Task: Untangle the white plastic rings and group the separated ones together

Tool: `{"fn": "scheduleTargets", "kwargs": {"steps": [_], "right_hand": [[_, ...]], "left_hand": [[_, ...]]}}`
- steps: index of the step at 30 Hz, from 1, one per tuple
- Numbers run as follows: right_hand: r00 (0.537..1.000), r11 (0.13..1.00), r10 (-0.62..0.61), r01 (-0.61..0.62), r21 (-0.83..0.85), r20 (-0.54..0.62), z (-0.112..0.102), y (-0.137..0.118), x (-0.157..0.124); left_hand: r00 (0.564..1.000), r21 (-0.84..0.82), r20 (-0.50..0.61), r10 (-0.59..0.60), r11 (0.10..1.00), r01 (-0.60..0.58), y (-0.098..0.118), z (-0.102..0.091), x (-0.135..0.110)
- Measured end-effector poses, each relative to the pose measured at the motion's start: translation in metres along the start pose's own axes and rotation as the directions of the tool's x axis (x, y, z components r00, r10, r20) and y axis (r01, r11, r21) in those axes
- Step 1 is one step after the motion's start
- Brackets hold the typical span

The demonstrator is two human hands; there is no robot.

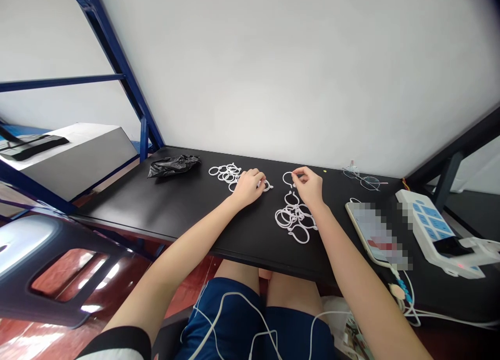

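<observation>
My right hand (308,185) is closed in a pinch on the side of a white open ring (284,178), which looks like a plastic curtain ring. Just below it lies a loose pile of similar white rings (289,218), some overlapping. To the left, the fingers of my left hand (249,187) are bent around another white ring (267,186), whose curved edge shows past the fingertips. A second heap of white rings (226,173) lies beside and partly behind that hand.
A crumpled black plastic bag (174,165) lies at the left of the black table (172,209). Eyeglasses (363,178), a phone (375,232) with a cable and a white power strip (433,224) are on the right. A blue-grey plastic stool (58,266) stands at the left.
</observation>
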State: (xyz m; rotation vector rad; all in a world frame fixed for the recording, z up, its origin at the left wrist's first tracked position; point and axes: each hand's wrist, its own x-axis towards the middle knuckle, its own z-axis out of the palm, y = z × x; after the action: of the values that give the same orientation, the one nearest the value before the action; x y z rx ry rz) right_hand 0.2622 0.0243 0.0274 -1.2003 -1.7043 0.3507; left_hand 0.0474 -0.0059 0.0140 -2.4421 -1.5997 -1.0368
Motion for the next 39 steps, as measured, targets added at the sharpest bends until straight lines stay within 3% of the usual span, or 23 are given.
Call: {"fn": "scheduleTargets", "kwargs": {"steps": [9,25,32,39], "right_hand": [[0.992,0.999,-0.053,0.052,0.01,0.115,0.005,-0.008,-0.005],[0.971,0.988,-0.153,0.148,0.036,0.185,0.009,-0.018,-0.009],[0.965,0.984,-0.176,0.173,0.031,0.194,0.009,-0.021,-0.009],[0.963,0.987,-0.161,0.154,0.045,0.218,0.009,-0.022,-0.011]], "left_hand": [[1.0,0.009,-0.02,0.001,1.0,-0.001,0.002,-0.003,0.0],[0.973,-0.137,0.013,0.229,0.965,-0.225,0.01,-0.011,-0.002],[0.974,-0.127,0.028,0.224,0.967,-0.219,0.005,-0.007,-0.001],[0.989,-0.243,0.02,0.148,0.96,-0.139,0.002,-0.001,0.0]]}}
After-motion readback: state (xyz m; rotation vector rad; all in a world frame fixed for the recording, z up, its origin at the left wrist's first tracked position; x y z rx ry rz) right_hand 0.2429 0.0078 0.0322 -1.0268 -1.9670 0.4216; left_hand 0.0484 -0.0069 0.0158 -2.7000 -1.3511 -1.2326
